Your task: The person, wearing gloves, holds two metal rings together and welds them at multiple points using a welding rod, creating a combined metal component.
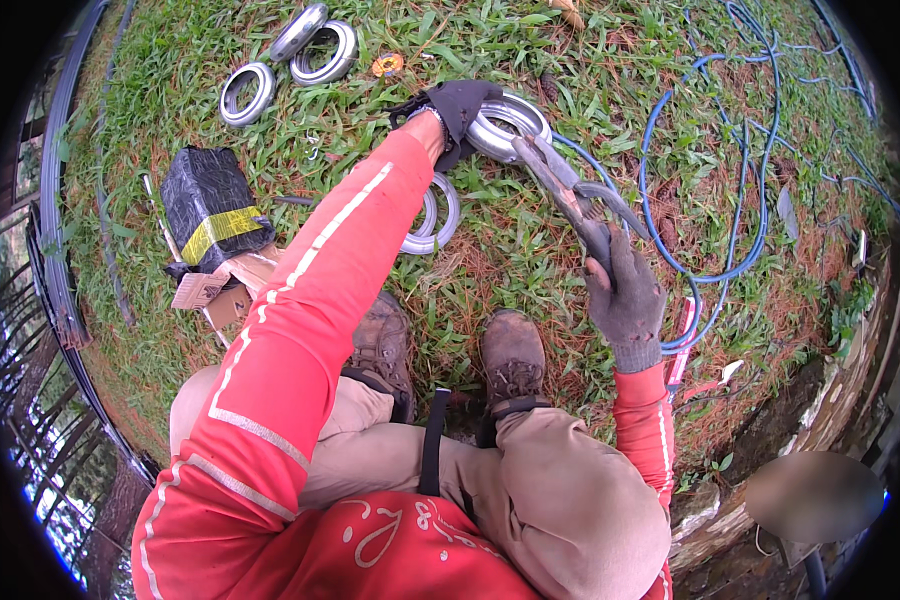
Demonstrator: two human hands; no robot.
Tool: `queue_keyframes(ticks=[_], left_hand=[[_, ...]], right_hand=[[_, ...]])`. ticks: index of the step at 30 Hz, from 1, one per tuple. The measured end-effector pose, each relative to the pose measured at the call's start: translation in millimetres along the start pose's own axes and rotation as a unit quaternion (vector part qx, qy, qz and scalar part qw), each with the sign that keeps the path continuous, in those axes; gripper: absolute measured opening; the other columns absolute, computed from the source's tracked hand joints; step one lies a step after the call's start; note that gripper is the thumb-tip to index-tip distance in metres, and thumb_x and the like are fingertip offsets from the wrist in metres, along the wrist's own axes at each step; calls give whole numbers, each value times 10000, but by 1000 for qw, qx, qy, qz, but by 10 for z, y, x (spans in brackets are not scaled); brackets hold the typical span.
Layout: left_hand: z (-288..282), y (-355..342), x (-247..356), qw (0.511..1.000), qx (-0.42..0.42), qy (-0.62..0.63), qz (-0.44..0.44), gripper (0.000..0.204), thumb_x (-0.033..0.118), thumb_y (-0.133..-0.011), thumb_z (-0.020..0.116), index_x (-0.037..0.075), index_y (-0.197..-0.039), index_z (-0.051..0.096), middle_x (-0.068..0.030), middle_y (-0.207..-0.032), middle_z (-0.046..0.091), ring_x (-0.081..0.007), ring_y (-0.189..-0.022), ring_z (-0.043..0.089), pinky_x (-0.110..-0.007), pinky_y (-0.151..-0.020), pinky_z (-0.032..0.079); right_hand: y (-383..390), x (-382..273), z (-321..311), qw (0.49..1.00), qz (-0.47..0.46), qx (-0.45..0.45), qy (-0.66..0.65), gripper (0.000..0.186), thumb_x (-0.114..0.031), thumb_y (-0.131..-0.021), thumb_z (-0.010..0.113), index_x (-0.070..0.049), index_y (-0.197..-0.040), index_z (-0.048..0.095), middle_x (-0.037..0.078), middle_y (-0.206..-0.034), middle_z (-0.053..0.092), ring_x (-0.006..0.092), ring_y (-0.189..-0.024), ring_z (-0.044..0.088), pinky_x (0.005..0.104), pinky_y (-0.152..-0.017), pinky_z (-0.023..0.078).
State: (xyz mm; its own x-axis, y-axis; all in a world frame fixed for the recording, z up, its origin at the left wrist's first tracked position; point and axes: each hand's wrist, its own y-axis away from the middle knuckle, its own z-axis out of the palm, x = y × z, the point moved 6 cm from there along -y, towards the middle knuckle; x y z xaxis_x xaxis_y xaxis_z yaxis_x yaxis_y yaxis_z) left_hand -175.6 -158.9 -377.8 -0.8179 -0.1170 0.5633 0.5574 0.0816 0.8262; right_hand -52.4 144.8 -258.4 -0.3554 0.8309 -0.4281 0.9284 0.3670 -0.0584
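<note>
The left hand (pixel 460 110) clamps the silver wire coil (pixel 510 125) on the grass (pixel 530 250); the right hand (pixel 622 295), just nearer the person than the coil, grips pliers (pixel 565 185) whose tips touch it.

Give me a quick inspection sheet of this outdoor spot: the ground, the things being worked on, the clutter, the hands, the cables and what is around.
Surface: grass with brown dry patches, no table.
Job's things: silvery wire coil on the grass; long-handled cutters with jaws at the coil.
Clutter: three more coils top left, a smaller coil beside the arm, a black wrapped bundle with yellow tape, cardboard scraps.
Hands: left hand, black-gloved, on the coil; right hand, grey-gloved, gripping the cutter handles.
Cables: blue cable looped loosely on the right.
Surroundings: dark rods along the left edge; the person's boots below.
</note>
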Motion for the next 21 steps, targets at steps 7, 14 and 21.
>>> queue_keyframes(ticks=[7, 14, 21], left_hand=[[16, -13, -22, 1000, -4, 1, -17, 375, 505, -1084, 528, 256, -1198, 785, 38, -826, 750, -120, -662, 637, -339, -584, 461], [1, -51, -56, 999, 1, 25, -24, 371, 491, -1085, 540, 233, -1181, 788, 31, -849, 769, -116, -683, 662, -325, -579, 471], [131, -227, -52, 912, -233, 329, 73, 351, 290, -1155, 513, 55, -1281, 741, -84, -1169, 794, -186, -977, 772, -376, -775, 623]], right_hand=[[1, 41, -9, 1000, 20, -5, 16, 500, -338, -1008, 758, -111, -1447, 684, 172, -942, 727, 379, -754, 745, 460, -618, 589], [-31, -31, -25, 1000, -3, -4, 5, 490, -348, -1009, 755, -125, -1440, 682, 169, -902, 710, 381, -744, 740, 466, -611, 586], [-29, -31, -18, 999, -25, -1, 26, 496, -348, -1006, 758, -86, -1421, 685, 155, -891, 702, 360, -745, 732, 462, -618, 584]])
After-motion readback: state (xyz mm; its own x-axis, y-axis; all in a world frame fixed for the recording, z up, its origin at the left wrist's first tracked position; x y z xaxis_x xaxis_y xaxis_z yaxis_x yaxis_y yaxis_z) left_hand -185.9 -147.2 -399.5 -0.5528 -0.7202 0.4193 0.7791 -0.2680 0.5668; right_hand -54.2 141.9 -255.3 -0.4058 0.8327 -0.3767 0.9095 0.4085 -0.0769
